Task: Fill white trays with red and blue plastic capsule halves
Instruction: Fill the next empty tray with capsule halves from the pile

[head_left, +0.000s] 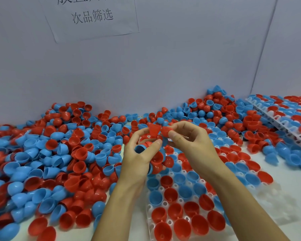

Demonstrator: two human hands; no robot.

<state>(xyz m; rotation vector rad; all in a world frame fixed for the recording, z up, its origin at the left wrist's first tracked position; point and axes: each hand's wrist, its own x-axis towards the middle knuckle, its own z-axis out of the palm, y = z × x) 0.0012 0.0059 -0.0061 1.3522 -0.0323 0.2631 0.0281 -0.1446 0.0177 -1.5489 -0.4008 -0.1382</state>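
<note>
A pale grey-blue wall (163, 66) stands behind a white tabletop (288, 178). A paper sign (92, 16) with printed characters hangs on it, and a corner seam (262, 49) runs down at right.

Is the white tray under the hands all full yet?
Not full. The white plastic tray holds many red and blue capsule halves, but its right edge shows bare white pockets.
</note>
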